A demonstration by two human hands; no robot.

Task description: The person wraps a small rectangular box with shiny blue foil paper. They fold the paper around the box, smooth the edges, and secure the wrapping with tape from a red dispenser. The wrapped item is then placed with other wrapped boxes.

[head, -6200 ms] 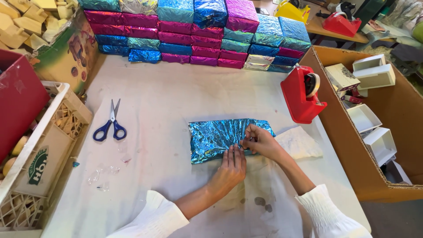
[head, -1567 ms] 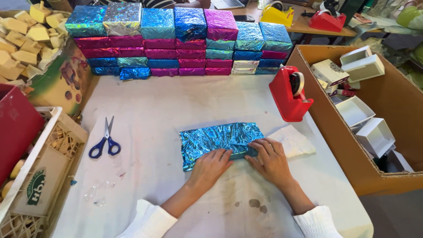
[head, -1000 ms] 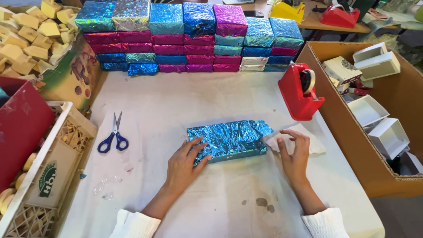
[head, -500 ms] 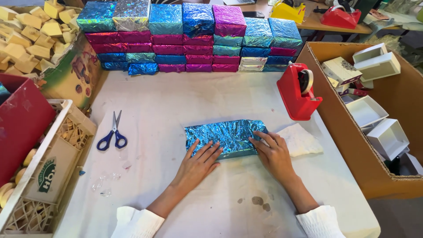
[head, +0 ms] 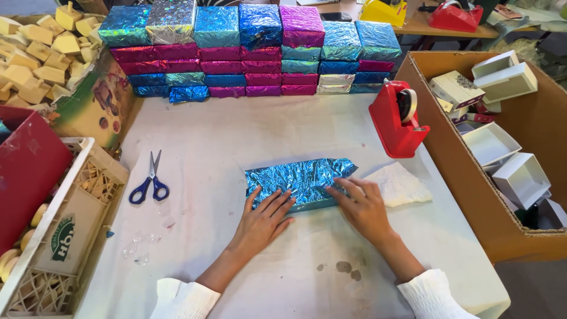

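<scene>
package [head: 298, 182] in blue crinkled foil lies flat mid-desk [head: 236, 136], long axis running left-right across the person's front, just beyond both hands. left hand [head: 267, 214] has fingers spread, palm down, fingertips resting on the near left half of the foil. right hand [head: 361, 205] also open and flat, fingers pressing the near right end where the foil narrows to a folded flap. neither hand grips anything; both just press down on the wrap. the two hands are about equally near, left covers the body, right covers the end flap. the loose end points right, toward the white crumpled paper [head: 398, 183] that lies just beside it, touching or nearly so, can't tell.

red tape dispenser [head: 398, 118] stands beyond the right end, closer to the right hand. blue-handled scissors [head: 150, 180] lie well off to the left, closer to the left hand. stack of wrapped foil boxes [head: 248, 50] lines the far edge. cardboard box [head: 466, 159] with white open boxes stands on the right, white crate [head: 71, 236] on the left.

versus half a second ago: package sits in the same spot and orientation, not turned. left hand roughly as it was, on the near left. right hand has moved up onto the foil's right end, fingers now further over the flap than before. scissors and dispenser unmoved on the desk.
</scene>
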